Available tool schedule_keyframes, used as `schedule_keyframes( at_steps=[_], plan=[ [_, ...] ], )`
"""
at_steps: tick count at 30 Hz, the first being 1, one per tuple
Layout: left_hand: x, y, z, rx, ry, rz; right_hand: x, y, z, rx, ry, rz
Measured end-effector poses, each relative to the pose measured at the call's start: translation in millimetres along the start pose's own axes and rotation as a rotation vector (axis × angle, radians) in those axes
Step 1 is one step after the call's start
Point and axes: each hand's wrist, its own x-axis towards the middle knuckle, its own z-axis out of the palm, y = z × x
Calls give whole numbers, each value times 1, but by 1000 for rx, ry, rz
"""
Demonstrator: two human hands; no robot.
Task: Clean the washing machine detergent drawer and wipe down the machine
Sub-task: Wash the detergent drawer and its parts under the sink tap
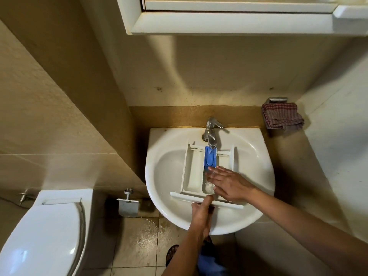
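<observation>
The white detergent drawer point(192, 172) lies in the bowl of a white wall-mounted sink point(165, 200), its back end under the spout of the chrome faucet point(211, 132) and its wide front panel toward the person. A blue insert point(210, 158) sits in the drawer's middle channel, directly below the spout. The left hand point(201, 212) grips the front panel near its middle, thumb laid over the top edge and the other fingers curled under it. The right hand point(229, 185) is flat and spread, its fingers straight and reaching across the drawer's middle and right compartments just in front of the blue insert; it is blurred, and whether the fingertips touch the plastic cannot be told. A red-checked cloth point(281, 116) is draped over a metal holder in the corner to the right of the sink. To the left stand a white toilet point(45, 236) and a metal paper holder point(127, 206) on the wall. A white cabinet point(219, 22) hangs above the sink, and the tiled floor point(139, 246) below it looks wet.
</observation>
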Motion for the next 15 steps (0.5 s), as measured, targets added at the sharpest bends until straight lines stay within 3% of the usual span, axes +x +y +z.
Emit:
schedule_keyframes(
  at_steps=[6, 9, 12, 15],
  plan=[
    [-3, 1, 0, 74, 0, 12, 34, -19, -12, -337, -195, -35],
    [-3, 5, -1, 105, 8, 23, 32, -26, -23, -164, -412, -79],
    [-1, 8, -2, 109, 11, 25, 24, -14, -22, 5, -340, -191],
    [-2, 7, -4, 123, 16, 7, 25, -3, -14, -224, -156, -234]
  ],
)
